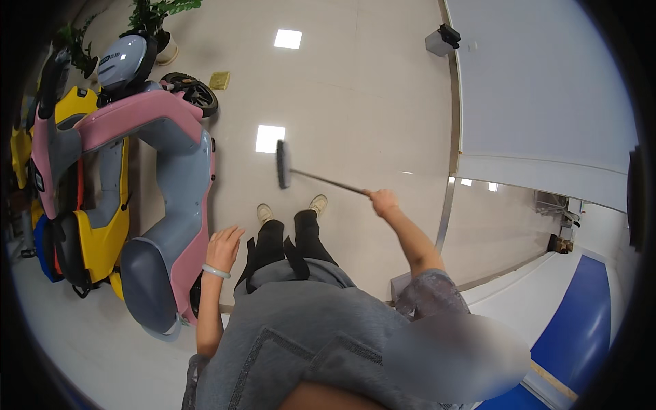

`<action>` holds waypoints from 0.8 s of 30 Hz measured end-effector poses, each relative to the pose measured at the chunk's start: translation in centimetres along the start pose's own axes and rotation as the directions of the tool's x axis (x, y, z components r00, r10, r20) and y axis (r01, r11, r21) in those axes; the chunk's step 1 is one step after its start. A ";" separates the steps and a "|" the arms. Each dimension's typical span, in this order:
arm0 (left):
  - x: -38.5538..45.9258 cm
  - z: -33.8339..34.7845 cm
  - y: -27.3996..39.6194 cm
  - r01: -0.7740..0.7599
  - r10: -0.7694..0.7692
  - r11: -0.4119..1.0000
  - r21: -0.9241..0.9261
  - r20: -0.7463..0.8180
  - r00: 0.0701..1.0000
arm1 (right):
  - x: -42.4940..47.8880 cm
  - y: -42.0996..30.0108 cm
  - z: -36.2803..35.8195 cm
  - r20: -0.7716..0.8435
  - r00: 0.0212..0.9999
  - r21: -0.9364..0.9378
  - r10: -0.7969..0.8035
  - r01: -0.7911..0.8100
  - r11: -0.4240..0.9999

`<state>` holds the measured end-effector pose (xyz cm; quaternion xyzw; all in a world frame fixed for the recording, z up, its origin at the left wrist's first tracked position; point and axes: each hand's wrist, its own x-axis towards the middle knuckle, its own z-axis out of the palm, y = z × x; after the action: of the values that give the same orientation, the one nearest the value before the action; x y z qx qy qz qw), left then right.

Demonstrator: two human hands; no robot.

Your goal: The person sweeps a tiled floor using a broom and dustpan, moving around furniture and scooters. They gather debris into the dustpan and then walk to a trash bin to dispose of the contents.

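My right hand (pixel 383 201) is closed around the end of a thin broom handle. The long handle runs left and slightly up from it to the broom head (pixel 283 164), a dark-bristled, slightly blurred head over the glossy tiled floor in front of my shoes. My left hand (pixel 224 247) hangs beside my left hip with nothing in it, its fingers extended. A pale bangle (pixel 216 271) circles that wrist. Just left of this hand stands a pink and grey scooter (pixel 184 169) with a dark seat.
Yellow scooters (pixel 105 246) stand behind the pink one. A white helmet (pixel 122 60) rests at its front. Potted plants (pixel 166 48) are at the top left, near a small yellow square (pixel 219 80) on the floor. A white panel (pixel 538 87) edges the right side.
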<state>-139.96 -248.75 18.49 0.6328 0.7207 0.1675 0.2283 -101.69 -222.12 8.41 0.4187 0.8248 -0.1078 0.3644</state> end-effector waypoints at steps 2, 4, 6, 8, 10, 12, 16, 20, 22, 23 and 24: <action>0.2 0.5 1.0 0.037 -0.037 0.999 0.009 0.023 0.999 | 0.1 4.3 -1.4 -0.037 0.997 0.006 0.069 -0.069 0.998; 0.8 1.2 2.4 0.056 -0.056 0.998 -0.004 0.051 0.997 | 0.8 7.8 -2.0 -0.089 0.984 -0.001 0.152 -0.153 0.988; 2.3 1.5 3.8 0.027 -0.027 1.000 -0.001 0.060 0.998 | 1.8 10.0 -3.7 -0.127 0.977 0.003 0.173 -0.174 0.985; 4.0 1.9 5.4 -0.020 0.020 1.000 -0.006 0.058 0.998 | 1.7 11.4 -3.6 -0.162 0.965 0.016 0.205 -0.205 0.979; 6.1 2.2 7.0 -0.086 0.087 0.996 -0.014 0.039 0.995 | 1.4 12.3 -2.9 -0.203 0.947 0.041 0.251 -0.248 0.968; 8.1 2.5 8.3 -0.130 0.130 0.992 -0.004 0.056 0.990 | -1.3 12.2 -0.9 -0.251 0.933 0.068 0.258 -0.249 0.966; 11.3 3.9 10.5 -0.241 0.240 0.971 -0.005 0.111 0.964 | -8.2 9.1 7.2 -0.007 0.871 0.487 0.491 -0.426 0.763; 14.0 5.6 13.1 -0.368 0.370 0.929 -0.044 0.173 0.913 | -17.4 4.0 13.7 0.457 0.860 0.849 0.228 -0.498 0.179; 15.0 6.5 14.2 -0.423 0.423 0.905 -0.045 0.209 0.882 | -22.0 1.2 17.2 0.405 0.886 0.913 0.226 -0.407 -0.040; 15.8 6.9 14.9 -0.456 0.454 0.889 -0.050 0.224 0.862 | -24.2 0.2 16.2 0.541 0.818 0.841 0.196 -0.522 -0.143; 16.5 7.2 15.8 -0.485 0.483 0.873 -0.055 0.239 0.842 | -26.2 -1.6 18.5 0.522 0.818 0.848 0.244 -0.466 -0.251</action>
<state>-124.47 -230.55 18.87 0.8108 0.5044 0.1373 0.2634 -83.40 -248.09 13.15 0.7549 0.2718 -0.5968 0.0077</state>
